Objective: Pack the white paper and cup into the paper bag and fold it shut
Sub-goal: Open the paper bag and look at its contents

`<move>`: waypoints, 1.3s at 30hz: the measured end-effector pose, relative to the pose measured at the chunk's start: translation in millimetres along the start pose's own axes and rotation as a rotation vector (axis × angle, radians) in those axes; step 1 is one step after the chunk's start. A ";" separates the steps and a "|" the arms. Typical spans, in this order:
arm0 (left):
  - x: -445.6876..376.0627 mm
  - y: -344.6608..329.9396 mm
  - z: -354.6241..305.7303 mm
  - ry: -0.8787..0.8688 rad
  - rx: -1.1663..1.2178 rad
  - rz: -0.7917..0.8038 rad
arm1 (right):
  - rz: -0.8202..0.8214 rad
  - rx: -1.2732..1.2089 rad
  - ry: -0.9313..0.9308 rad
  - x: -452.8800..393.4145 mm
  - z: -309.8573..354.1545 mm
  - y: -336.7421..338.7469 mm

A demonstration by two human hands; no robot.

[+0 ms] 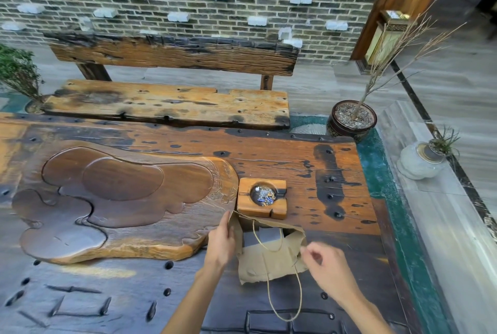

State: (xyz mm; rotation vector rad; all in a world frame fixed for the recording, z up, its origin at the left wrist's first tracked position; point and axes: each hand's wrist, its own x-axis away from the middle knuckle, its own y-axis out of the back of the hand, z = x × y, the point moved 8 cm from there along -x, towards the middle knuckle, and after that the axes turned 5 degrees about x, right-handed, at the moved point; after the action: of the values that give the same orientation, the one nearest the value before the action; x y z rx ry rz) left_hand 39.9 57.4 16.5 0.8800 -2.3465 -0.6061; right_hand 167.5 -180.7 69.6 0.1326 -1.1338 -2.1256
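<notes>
Left hand (pixel 221 242): the grip is clamped on the left edge of the paper bag (pixel 269 258) at its open mouth, thumb and fingers pinching the brown paper and holding that side up. Right hand (pixel 326 266): fingers curled, thumb and forefinger brought together at the bag's right edge near the rim; whether the grip holds the paper itself or the cord there cannot be told.

The paper bag stands on the tabletop (pixel 336 172) between the two hands, mouth upward and open, its front panel creased and sagging toward the viewer. Inside the mouth a pale grey-white sheet, taken to be the white paper (pixel 265 235), is visible against the rear wall. The cup cannot be made out. One twine handle (pixel 285 304) hangs from the bag's front down over the tabletop in a long loop; a second loop lies across the mouth.

Just behind the bag, touching or nearly touching its rear rim, sits a square wooden ashtray (pixel 262 197) with cigarette ends in its round well. To the left of the bag lies a large carved wooden tea tray (pixel 121 199), its near-right edge just beside the left hand.

Well behind the bag, beyond the tabletop, stands a rough timber bench (pixel 166 105) before a brick wall (pixel 188 5). Behind and right of the bag, on the floor, a dark pot holds a bare plant (pixel 352 118).
</notes>
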 end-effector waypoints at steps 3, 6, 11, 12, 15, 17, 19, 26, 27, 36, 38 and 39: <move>2.3 0.5 -0.5 -0.007 0.024 0.012 | 0.265 0.126 0.137 8.0 20.8 -31.2; 2.4 1.3 1.0 -0.016 0.015 0.008 | 0.402 0.300 0.281 -6.0 43.1 -64.8; 3.1 0.8 0.1 -0.038 -0.010 0.008 | 0.485 0.768 0.340 -42.9 54.1 -108.9; 3.1 1.6 -0.7 -0.038 -0.012 0.007 | 0.458 0.768 0.282 -51.4 56.5 -105.7; 2.2 4.4 -3.6 -0.036 -0.011 0.010 | 0.412 0.705 0.129 -69.6 52.5 -94.9; 1.8 7.3 -4.0 -0.024 -0.009 0.014 | 0.426 0.686 0.094 -77.0 44.5 -95.2; 1.6 10.3 -3.8 -0.017 -0.008 0.021 | 0.473 0.693 0.055 -82.5 36.9 -99.0; 1.4 8.0 -4.9 -0.042 -0.041 0.038 | 0.690 0.933 0.015 -86.3 15.7 -109.4; 1.7 8.1 -6.3 -0.050 -0.043 0.034 | 0.709 0.944 0.010 -86.2 10.9 -110.9; 4.7 0.9 -10.7 -0.091 -0.085 0.044 | 0.876 0.977 0.026 -81.9 -11.0 -119.4; 3.3 -0.3 -10.4 -0.079 -0.090 0.042 | 0.882 0.913 0.043 -82.9 -5.6 -117.5; 2.2 -1.0 -10.0 -0.073 -0.099 0.042 | 0.863 0.888 0.055 -85.6 -3.9 -117.8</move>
State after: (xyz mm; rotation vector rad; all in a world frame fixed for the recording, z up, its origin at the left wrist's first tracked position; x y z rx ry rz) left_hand 45.3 53.0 24.2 0.7744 -2.3713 -0.7415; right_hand 168.7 -86.9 -41.8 0.0778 -1.6408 -0.7879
